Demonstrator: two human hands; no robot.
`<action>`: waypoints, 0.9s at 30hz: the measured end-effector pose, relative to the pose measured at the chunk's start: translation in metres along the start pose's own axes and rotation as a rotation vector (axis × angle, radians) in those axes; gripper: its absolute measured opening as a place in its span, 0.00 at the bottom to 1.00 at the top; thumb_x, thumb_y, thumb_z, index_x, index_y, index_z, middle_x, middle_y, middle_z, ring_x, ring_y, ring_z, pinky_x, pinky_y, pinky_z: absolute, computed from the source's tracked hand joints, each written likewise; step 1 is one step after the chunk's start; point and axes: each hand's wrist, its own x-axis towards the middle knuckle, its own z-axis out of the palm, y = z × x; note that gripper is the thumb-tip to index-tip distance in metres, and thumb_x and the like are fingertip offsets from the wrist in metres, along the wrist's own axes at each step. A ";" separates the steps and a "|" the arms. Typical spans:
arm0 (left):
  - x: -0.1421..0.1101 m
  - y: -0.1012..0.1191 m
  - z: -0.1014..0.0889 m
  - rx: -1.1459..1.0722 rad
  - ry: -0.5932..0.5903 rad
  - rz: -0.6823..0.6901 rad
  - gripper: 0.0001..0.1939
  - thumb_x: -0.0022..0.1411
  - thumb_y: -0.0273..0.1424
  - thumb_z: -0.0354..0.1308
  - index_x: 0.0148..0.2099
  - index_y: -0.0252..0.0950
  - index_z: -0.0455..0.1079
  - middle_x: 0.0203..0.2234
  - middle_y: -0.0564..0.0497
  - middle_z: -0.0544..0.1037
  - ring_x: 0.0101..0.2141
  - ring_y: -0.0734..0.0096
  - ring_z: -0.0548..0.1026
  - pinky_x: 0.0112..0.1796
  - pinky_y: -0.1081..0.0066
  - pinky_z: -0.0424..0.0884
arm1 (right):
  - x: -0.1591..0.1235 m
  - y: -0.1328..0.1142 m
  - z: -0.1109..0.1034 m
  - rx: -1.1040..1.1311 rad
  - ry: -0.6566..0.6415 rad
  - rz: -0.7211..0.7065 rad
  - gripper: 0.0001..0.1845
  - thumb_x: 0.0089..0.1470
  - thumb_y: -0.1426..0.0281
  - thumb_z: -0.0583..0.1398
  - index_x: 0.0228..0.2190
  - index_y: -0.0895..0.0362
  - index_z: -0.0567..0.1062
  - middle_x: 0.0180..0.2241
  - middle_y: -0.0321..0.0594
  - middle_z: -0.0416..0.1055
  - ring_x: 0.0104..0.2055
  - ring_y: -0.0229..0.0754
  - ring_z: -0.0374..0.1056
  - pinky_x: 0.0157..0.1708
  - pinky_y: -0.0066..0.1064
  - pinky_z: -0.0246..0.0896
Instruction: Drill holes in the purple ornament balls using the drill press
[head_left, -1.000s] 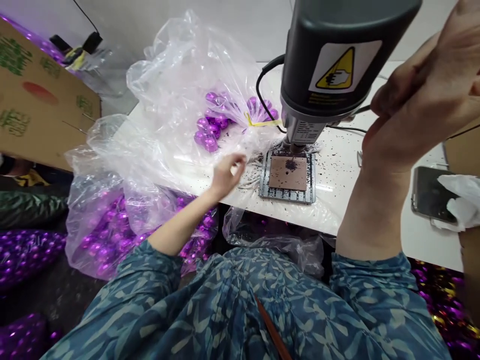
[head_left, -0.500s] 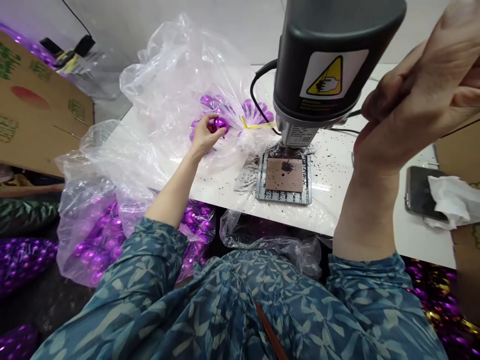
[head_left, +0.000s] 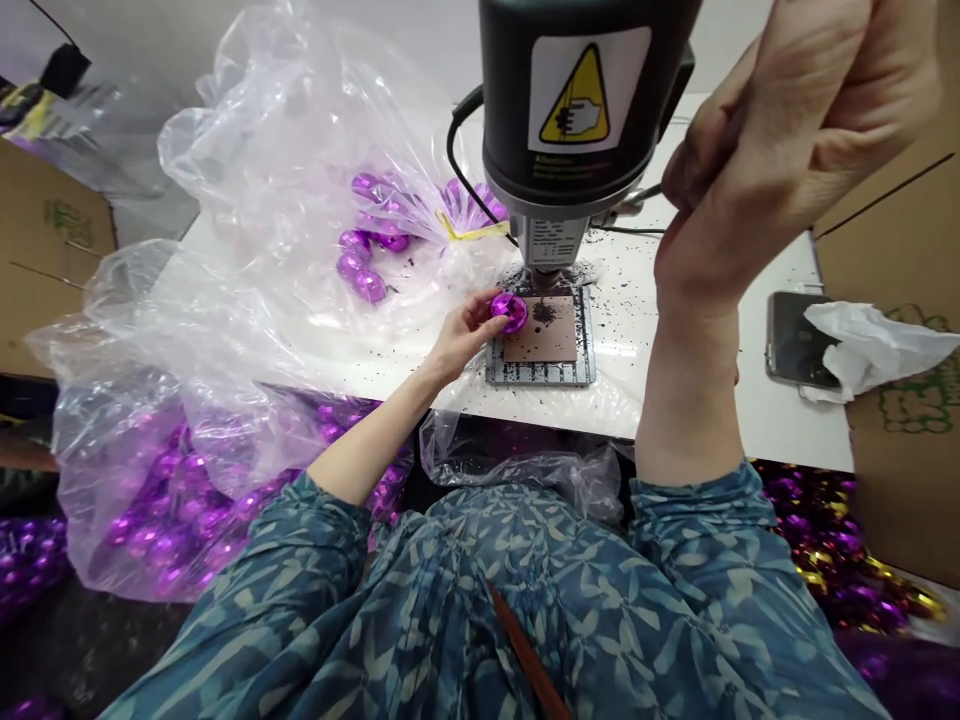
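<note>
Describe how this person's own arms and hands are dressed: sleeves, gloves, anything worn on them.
Both hands are bare, without gloves: the left hand and the right hand. No ring, watch or bracelet shows. The forearms are uncovered; the sleeves are pushed up toward the elbows, of teal-blue fabric printed with paler leaf shapes, matching the garment over the body.

Bench drill station, both of my hands in view.

My left hand (head_left: 463,335) pinches a purple bauble (head_left: 510,311) at the 9 o'clock edge of the drill plate (head_left: 541,340), just beside the bit. My right hand (head_left: 772,160), at 2 o'clock, grips the feed lever (head_left: 645,193) of the drill press (head_left: 574,100). Clear bag of purple baubles (head_left: 300,230) at 10 o'clock; phone (head_left: 796,340) at 3 o'clock.
</note>
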 end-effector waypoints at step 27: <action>0.007 -0.019 0.037 0.501 -0.007 0.252 0.30 0.62 0.46 0.69 0.60 0.40 0.68 0.53 0.42 0.77 0.56 0.54 0.74 0.56 0.56 0.72 | -0.003 -0.007 0.001 0.070 0.010 0.037 0.18 0.63 0.79 0.52 0.21 0.55 0.57 0.16 0.27 0.45 0.16 0.21 0.47 0.24 0.21 0.40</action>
